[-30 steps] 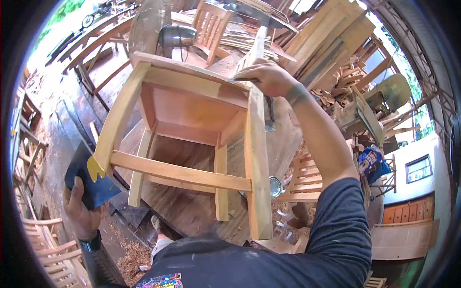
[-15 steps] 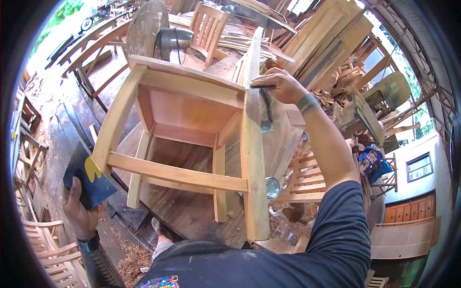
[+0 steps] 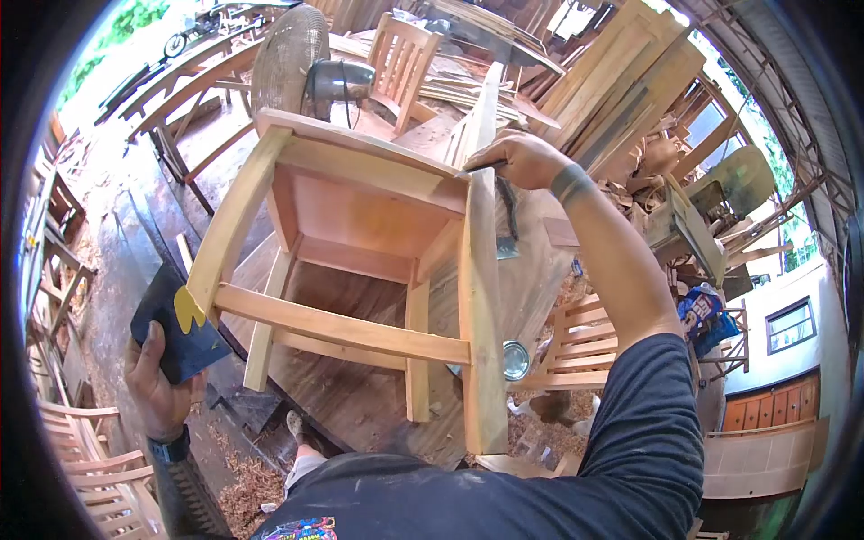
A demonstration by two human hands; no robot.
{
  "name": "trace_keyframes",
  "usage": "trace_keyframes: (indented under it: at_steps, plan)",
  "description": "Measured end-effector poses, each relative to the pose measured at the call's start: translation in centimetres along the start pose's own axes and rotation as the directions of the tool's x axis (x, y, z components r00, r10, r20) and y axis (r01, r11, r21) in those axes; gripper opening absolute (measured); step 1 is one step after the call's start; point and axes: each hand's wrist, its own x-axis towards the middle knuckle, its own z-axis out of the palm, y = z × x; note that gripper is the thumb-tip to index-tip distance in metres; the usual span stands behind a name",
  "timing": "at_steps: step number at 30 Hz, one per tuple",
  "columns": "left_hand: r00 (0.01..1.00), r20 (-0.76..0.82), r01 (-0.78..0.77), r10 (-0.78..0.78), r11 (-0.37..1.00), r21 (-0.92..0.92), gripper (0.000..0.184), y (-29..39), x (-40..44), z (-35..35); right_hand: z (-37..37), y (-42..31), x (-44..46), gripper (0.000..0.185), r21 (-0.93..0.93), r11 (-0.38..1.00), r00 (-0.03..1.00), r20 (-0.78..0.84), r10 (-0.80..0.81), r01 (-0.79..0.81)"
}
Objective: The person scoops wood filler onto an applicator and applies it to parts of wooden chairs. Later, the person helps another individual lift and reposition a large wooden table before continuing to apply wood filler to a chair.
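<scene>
My right fingers [image 3: 506,151] pinch a dark pad [image 3: 483,166] at the chair's right leg [image 3: 483,306] (running near to far); left fingers [image 3: 151,347] hold a dark sheet [image 3: 186,342].

This is a woodworking workshop: long tan wooden boards [image 3: 625,76] lie far right, a slatted brown wooden chair [image 3: 389,65] far centre, curly tan wood shavings [image 3: 245,493] near left.

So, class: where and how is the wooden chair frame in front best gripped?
Probably by the near crossbar of the chair frame, from the near side: this slim bar spans two legs, with open space past its upper edge.
</scene>
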Motion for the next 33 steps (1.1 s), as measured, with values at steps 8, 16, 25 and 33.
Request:
trace_keyframes:
  at_steps: [8, 16, 25, 33]
  plan:
    - [0.995, 0.072, -0.069, 0.063, 0.994, 0.089, 0.038, 0.0, 0.0, -0.2, -0.9, -0.3, -0.3, 0.053, 0.012, 0.999, 0.996, 0.079, 0.042, -0.043]
    - [0.997, -0.004, -0.073, 0.073, 0.997, -0.011, 0.035, -0.9, -0.2, -0.2, 3.3, 0.5, -4.8, 0.057, 0.016, 0.999, 0.993, -0.116, -0.028, 0.03]
    - [0.976, 0.065, -0.218, 0.21, 0.961, 0.172, 0.034, -0.9, 0.2, -0.4, 1.7, -0.2, -0.8, 0.06, -0.021, 0.996, 0.994, 0.062, 0.086, -0.085]
    - [0.999, 0.053, -0.013, 0.008, 0.994, 0.109, 0.03, 1.2, -1.1, 1.8, -2.9, -2.2, -7.2, 0.043, -0.294, 0.92, 0.966, -0.074, 0.249, -0.259]
